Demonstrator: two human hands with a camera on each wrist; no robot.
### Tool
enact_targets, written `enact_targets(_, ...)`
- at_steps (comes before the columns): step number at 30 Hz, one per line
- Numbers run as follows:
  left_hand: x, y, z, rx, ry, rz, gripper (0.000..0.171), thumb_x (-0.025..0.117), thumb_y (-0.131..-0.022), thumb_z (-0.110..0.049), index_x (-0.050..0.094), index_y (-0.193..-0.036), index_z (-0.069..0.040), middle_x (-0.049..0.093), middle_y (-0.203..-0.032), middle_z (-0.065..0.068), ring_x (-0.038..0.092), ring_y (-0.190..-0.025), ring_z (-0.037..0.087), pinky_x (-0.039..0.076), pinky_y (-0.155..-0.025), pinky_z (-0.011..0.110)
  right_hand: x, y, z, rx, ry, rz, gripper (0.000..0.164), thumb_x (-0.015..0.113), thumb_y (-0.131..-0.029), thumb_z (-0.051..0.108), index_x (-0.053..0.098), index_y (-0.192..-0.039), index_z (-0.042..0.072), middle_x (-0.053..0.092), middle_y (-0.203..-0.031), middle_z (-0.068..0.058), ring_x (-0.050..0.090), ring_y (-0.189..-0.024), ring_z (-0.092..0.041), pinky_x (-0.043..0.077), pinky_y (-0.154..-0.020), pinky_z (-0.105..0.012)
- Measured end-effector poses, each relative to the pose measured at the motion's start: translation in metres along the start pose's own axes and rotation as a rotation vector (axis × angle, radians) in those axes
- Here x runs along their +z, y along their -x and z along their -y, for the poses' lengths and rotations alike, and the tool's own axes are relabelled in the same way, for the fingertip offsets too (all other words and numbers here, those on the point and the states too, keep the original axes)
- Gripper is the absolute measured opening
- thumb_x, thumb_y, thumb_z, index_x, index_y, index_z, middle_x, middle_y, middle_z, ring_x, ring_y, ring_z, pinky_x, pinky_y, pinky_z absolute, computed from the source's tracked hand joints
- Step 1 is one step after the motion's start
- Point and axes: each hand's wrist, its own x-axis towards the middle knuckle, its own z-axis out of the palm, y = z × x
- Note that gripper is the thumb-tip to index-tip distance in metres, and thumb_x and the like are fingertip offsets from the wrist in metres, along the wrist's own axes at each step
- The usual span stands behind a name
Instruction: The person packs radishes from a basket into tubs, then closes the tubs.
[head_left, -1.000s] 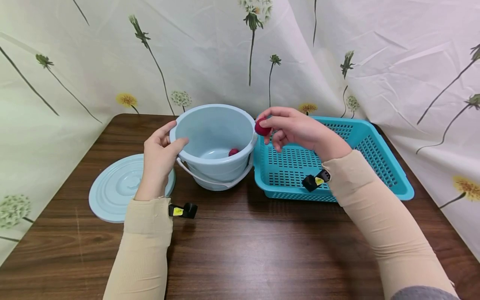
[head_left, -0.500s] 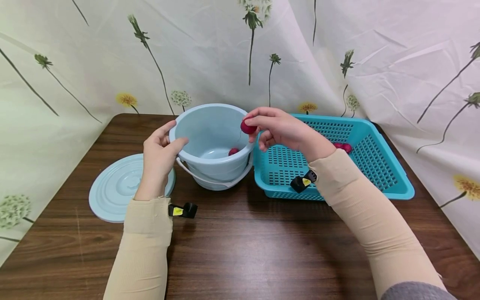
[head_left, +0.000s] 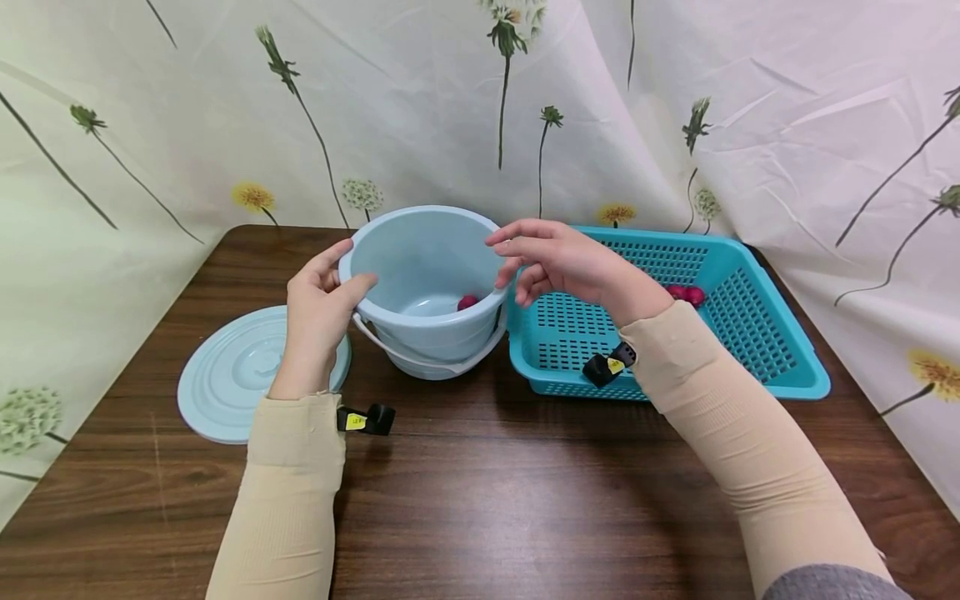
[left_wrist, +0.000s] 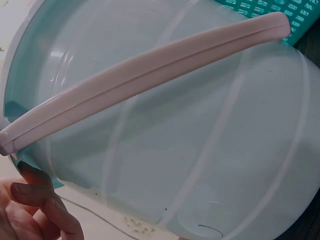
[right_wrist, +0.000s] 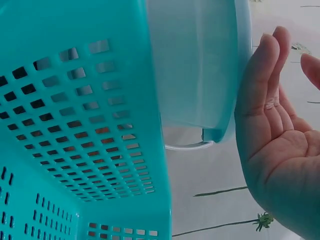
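My left hand (head_left: 318,308) grips the left rim of a light blue bucket (head_left: 435,333), its thumb over the inside edge. The left wrist view shows curled fingers (left_wrist: 55,210) beside the bucket's wall, below its pale handle (left_wrist: 150,70). A small red radish (head_left: 467,302) shows at the bottom of the bucket, on the right side. My right hand (head_left: 566,262) is over the bucket's right rim, fingers spread and holding nothing. In the right wrist view that hand (right_wrist: 280,130) appears alongside the bucket rim (right_wrist: 243,50), with its palm bare.
A turquoise perforated basket (head_left: 667,392) stands right of the bucket, with several red radishes (head_left: 686,293) partly behind the right wrist. The bucket's round lid (head_left: 225,375) lies on the wooden table (head_left: 480,500) at the left. A flowered cloth (head_left: 420,108) hangs behind.
My right hand moved left to the bucket's rim with a radish, then its fingers parted and the radish left them. The left hand has stayed on the rim.
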Motion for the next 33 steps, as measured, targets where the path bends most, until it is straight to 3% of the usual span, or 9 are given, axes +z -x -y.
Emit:
enact_targets(18,0.0,0.001,-0.001,-0.003,-0.007,0.006,0.058,0.067,-0.089,-0.016,0.051,-0.145,-0.017,0.06,-0.072,-0.012,0.052,-0.064,0.005,0.044,-0.055,0.017,-0.016,0.007,-0.002,0.002,0.027,-0.066,0.034,0.053,-0.102,0.021,0.053,-0.13,0.002,0.066,-0.084,-0.004,0.059,-0.062,-0.019,0.053,-0.066,-0.03)
enact_targets(27,0.001,0.001,-0.001,0.002,-0.006,0.005,0.058,0.067,-0.089,-0.017,0.052,-0.145,-0.017,0.061,-0.074,-0.012,0.054,-0.066,0.004,0.046,-0.056,0.016,-0.035,0.016,-0.009,0.04,0.047,-0.143,0.028,0.053,-0.102,0.023,0.056,-0.124,0.005,0.064,-0.085,-0.005,0.058,-0.062,-0.018,0.053,-0.066,-0.031)
enact_targets(33,0.001,0.001,-0.001,0.0,-0.004,0.0,0.057,0.068,-0.089,-0.017,0.052,-0.145,-0.017,0.062,-0.076,-0.011,0.055,-0.068,0.004,0.047,-0.057,0.015,-0.05,0.023,-0.011,0.053,0.025,-0.145,0.022,0.054,-0.102,0.023,0.06,-0.115,0.008,0.062,-0.081,-0.003,0.057,-0.061,-0.016,0.053,-0.066,-0.031)
